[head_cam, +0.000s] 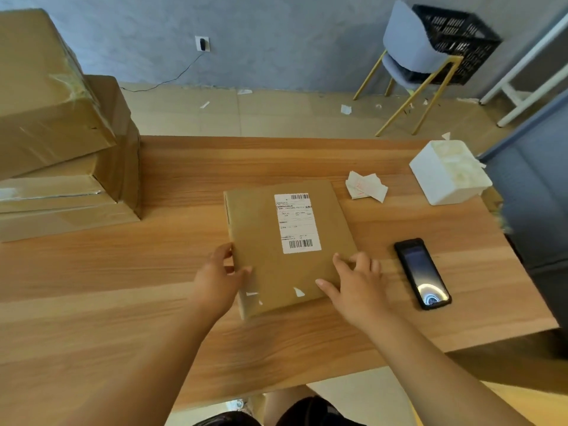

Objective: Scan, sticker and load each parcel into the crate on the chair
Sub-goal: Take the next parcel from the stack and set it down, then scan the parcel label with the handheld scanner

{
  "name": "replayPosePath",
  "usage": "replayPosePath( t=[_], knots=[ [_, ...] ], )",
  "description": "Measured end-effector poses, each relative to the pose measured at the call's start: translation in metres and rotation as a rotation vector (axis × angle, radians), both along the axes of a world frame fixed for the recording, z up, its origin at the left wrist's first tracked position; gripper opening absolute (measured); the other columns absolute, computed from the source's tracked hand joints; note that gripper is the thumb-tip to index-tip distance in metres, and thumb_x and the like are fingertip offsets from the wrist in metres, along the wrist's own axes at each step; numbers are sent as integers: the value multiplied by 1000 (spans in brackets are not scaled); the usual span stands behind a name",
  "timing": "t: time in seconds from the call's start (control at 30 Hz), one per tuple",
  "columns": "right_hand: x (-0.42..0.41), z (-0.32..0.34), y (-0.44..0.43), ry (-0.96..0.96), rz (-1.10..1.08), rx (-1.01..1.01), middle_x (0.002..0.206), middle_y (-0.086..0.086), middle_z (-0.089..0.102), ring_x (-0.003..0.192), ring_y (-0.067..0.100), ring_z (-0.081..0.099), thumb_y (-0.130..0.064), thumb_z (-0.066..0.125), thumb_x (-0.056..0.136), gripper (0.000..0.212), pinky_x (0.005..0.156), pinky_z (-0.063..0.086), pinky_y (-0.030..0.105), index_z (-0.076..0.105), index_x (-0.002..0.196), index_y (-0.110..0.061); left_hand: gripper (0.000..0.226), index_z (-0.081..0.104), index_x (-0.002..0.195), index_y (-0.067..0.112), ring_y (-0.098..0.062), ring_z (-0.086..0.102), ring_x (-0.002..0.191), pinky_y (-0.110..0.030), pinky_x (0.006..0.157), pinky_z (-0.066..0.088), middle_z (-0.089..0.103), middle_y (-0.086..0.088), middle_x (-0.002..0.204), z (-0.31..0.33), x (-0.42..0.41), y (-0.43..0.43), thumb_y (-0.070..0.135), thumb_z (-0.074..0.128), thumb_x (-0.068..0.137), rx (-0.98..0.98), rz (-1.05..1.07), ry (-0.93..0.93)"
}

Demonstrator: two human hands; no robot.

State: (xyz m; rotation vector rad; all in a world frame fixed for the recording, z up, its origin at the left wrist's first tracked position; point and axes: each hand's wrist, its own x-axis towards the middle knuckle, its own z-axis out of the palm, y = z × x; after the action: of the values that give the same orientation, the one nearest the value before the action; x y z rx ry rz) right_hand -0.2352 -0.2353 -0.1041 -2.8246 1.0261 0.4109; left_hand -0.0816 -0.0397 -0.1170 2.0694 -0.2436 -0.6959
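Gripping a flat brown parcel at its near end, both hands work at the middle of the wooden table. The left hand has its thumb on top and fingers curled against the left edge. The right hand lays thumb and forefinger on top, the other fingers curled over the right edge. The parcel lies flat, its white barcode label face up. Just right of it lies a black handheld device, screen up, untouched. Farther back are crumpled paper slips and a white box on the right, and taped cardboard boxes stacked on the left. Beyond the table, by the wall, stands a blue chair — a black crate rests on it.
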Motion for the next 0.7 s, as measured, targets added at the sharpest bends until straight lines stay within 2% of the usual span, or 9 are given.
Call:
replayPosePath(
  t=[0.1, 0.17, 0.27, 0.4, 0.53, 0.63, 0.7],
  knots=[
    [-16, 0, 0, -87, -4, 71, 146, 2, 26, 129, 25, 17, -55, 44, 92, 54, 106, 23, 43, 42, 140, -31, 60, 37, 141, 21, -8, 53, 97, -26, 81, 43, 52, 4, 133, 0, -1, 1, 18, 63, 87, -2, -57, -25],
    [-24, 1, -1, -139, 5, 175, 147, 1, 28, 134, 21, 19, -47, 46, 94, 51, 108, 26, 38, 42, 141, -27, 58, 38, 141, 21, -7, 53, 98, -26, 83, 44, 54, 4, 133, 0, -1, 2, 18, 62, 88, 8, -84, -36],
    [-30, 4, -8, -182, 25, 262, 141, -5, 34, 131, 16, 25, -44, 49, 94, 48, 106, 35, 34, 45, 139, -26, 54, 44, 137, 16, -12, 56, 105, -27, 85, 45, 53, 1, 132, 0, -4, 5, 18, 64, 87, 35, -85, -96],
    [-32, 11, -31, -338, -59, 317, 115, -11, 54, 105, 8, 51, -41, 52, 93, 32, 85, 47, 28, 61, 119, -25, 32, 64, 113, 14, -26, 53, 109, -38, 90, 45, 55, -2, 117, 2, -14, 7, 19, 70, 81, 116, -102, -351],
    [-46, 13, -71, -428, -179, 326, 95, -18, 57, 84, -2, 54, -38, 56, 92, 23, 69, 43, 18, 65, 109, -26, 23, 68, 101, 14, -28, 51, 100, -41, 83, 46, 58, -1, 108, 13, -26, -11, 20, 72, 79, 109, -153, -469],
    [-64, 7, -106, -350, -261, 290, 100, -12, 63, 84, 3, 55, -39, 55, 92, 25, 71, 48, 26, 64, 111, -24, 17, 69, 96, 15, -19, 58, 86, -28, 68, 44, 62, 3, 101, 22, -36, -39, 18, 72, 80, 45, -206, -498],
    [-78, 2, -127, -247, -316, 256, 106, -7, 64, 88, 10, 58, -40, 54, 93, 30, 72, 49, 30, 61, 115, -22, 16, 69, 97, 16, -10, 59, 85, -18, 65, 41, 63, 6, 101, 25, -46, -63, 17, 70, 81, 20, -229, -464]
  ],
)
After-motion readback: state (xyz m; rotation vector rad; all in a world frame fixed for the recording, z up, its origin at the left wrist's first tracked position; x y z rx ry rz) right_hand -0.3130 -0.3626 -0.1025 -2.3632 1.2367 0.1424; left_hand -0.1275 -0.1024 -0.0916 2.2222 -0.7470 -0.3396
